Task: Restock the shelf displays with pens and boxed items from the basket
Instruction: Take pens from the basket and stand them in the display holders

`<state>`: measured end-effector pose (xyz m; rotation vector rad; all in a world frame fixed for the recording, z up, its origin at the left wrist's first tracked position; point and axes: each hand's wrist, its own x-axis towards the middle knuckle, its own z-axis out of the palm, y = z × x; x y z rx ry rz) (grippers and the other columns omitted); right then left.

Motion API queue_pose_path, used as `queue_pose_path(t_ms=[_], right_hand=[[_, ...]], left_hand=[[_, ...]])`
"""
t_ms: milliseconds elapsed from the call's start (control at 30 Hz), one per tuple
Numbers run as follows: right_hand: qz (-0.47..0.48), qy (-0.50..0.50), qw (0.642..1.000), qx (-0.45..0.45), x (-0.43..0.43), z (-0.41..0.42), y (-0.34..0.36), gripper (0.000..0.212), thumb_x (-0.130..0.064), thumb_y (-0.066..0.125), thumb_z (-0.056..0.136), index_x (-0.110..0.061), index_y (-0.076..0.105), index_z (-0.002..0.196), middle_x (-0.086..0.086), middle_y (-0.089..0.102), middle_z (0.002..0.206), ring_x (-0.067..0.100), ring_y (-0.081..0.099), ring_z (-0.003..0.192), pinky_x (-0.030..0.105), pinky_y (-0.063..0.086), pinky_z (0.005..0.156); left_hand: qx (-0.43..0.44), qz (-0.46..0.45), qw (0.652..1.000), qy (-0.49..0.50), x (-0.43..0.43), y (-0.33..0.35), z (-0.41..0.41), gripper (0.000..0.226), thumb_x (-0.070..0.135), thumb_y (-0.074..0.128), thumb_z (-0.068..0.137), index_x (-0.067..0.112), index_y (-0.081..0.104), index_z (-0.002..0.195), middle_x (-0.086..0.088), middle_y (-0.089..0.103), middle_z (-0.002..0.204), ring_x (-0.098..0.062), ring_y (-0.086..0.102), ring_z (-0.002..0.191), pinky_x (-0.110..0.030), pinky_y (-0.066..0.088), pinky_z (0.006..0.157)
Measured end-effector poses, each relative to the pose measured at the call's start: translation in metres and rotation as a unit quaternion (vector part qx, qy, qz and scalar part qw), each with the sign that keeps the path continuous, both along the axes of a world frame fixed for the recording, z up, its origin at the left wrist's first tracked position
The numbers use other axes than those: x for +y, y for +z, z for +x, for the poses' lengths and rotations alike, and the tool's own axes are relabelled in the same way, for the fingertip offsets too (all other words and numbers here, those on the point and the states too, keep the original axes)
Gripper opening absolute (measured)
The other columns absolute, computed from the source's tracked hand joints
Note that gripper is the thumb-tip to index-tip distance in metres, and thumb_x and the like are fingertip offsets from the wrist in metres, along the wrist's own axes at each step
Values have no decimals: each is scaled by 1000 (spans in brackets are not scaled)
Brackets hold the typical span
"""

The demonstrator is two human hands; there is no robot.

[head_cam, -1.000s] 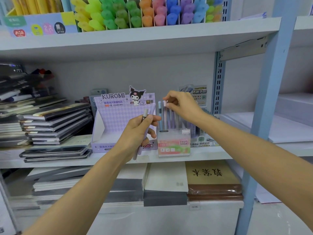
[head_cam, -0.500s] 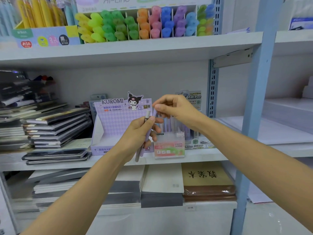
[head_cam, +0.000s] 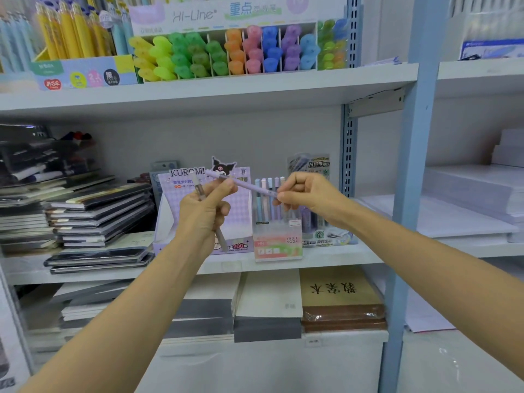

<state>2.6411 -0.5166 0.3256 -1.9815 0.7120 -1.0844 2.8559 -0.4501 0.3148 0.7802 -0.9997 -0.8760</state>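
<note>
The right hand (head_cam: 306, 198) pinches a slim lilac pen (head_cam: 249, 185) slanting across the left hand (head_cam: 204, 214) — which grips a grey pen (head_cam: 221, 239) — both above the white metal shelf (head_cam: 326, 258).

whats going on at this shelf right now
A person is restocking pens at a stationery shelf. The right hand pinches one end of a lilac pen, and its other end rests against the fingertips of the left hand. The left hand also grips a grey pen. Both pens are held in front of the purple Kuromi display box and the clear Fruit Soda pen holder. Neither is in a display yet.
</note>
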Motion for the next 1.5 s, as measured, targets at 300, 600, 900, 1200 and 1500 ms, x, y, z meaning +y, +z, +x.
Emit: queue_pose_path(t_ms=[300,600,900,1200,1500], right_hand=[[-135,-5,991,3,28,29,28,23,-34,57,96,-32,66,117,-19,69,104,-4,63,96,13,50,78],[-184,-95,969,-138,21,23,38,15,-8,55,97,-1,62,108,10,64,89,18,62,81,32,52,75],[-137,-219,963,-75,-20,19,10,11,-11,61,94,-4,67,101,16,71,91,23,70,81,30,55,65],[-192,-240,949,71,-41,24,4,16,-14,61,94,-4,71,101,9,73,87,21,70,82,26,58,71],[-253,-259,930,68,-52,40,2,10,-12,68,88,-12,63,97,1,68,85,16,65,77,39,55,79]], left_hand=[[-175,-57,980,72,7,6,-26,10,23,76,83,19,68,77,15,61,54,-3,41,43,-10,36,45],[-121,22,992,-17,5,14,-26,21,14,42,94,11,62,98,0,65,83,-9,50,63,-17,35,44],[-238,-43,970,-30,-2,-8,-8,25,33,39,105,25,63,106,6,48,52,-14,48,46,-21,43,46],[-211,3,976,-59,-17,-20,-5,28,17,39,104,16,66,103,6,46,60,-12,42,55,-18,38,49],[-218,29,974,-53,-21,-28,-1,18,31,45,102,20,57,109,5,47,61,-11,39,50,-16,34,43]])
